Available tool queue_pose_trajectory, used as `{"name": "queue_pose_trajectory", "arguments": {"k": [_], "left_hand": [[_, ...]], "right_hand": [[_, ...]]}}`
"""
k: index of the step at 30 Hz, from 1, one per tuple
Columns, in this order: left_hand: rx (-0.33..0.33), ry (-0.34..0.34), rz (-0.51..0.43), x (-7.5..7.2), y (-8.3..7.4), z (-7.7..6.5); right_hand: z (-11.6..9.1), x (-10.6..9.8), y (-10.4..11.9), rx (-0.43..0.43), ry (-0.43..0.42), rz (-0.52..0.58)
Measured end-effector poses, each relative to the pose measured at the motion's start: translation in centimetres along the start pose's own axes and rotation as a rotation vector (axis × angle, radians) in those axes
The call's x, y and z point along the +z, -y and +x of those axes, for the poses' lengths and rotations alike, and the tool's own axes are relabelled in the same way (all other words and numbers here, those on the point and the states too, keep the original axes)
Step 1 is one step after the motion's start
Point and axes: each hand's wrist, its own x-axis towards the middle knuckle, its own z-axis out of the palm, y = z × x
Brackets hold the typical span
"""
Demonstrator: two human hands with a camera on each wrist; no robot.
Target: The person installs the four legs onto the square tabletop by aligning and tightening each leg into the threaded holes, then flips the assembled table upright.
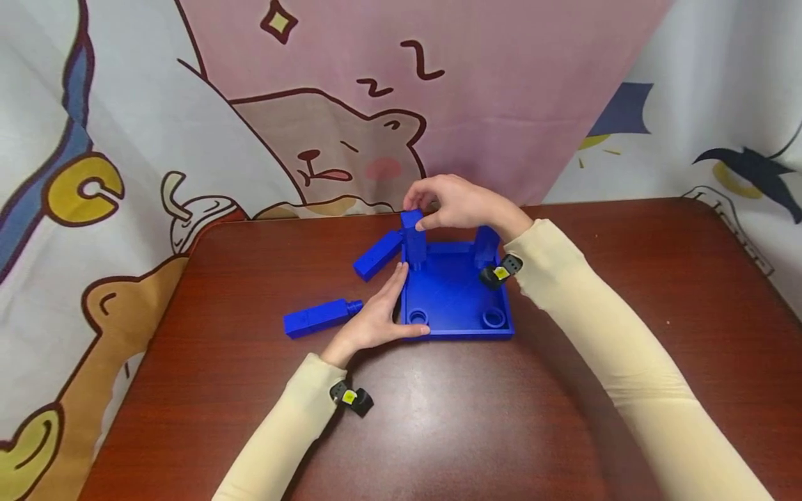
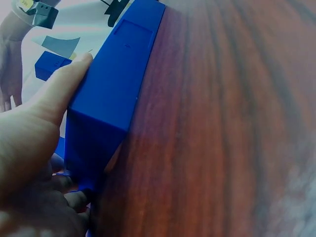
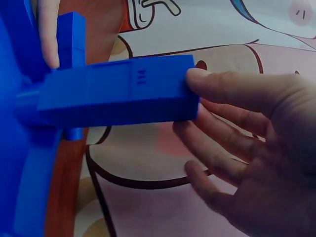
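A blue square base point(image 1: 452, 299) with raised edges lies on the table, round sockets in its near corners. My left hand point(image 1: 376, 319) holds its near left corner, thumb along the front edge and fingers along the left side. At the far left corner a blue square leg point(image 1: 413, 240) stands upright, its round end at the base. My right hand point(image 1: 460, 202) pinches the top of this leg point(image 3: 123, 91) between thumb and fingers; the number 114 shows on its side. Another upright leg point(image 1: 485, 245) stands at the far right corner, partly hidden by the right wrist.
Two more blue legs lie on the wooden table point(image 1: 238, 390) left of the base: one leg point(image 1: 379, 256) close to its far left corner, the other leg point(image 1: 318, 318) beside the left hand with its threaded end towards it. A printed curtain point(image 1: 501, 90) hangs behind the table.
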Motion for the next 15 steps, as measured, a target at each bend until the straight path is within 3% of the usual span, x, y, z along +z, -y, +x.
{"name": "queue_pose_trajectory", "arguments": {"k": [7, 15], "left_hand": [[-0.009, 0.007, -0.008, 0.1, 0.0, -0.1], [0.003, -0.011, -0.013, 0.2, 0.1, 0.1]], "right_hand": [[-0.8, 1.8, -0.4, 0.071, -0.175, 0.048], [-1.5, 6.2, 0.5, 0.205, -0.598, 0.170]]}}
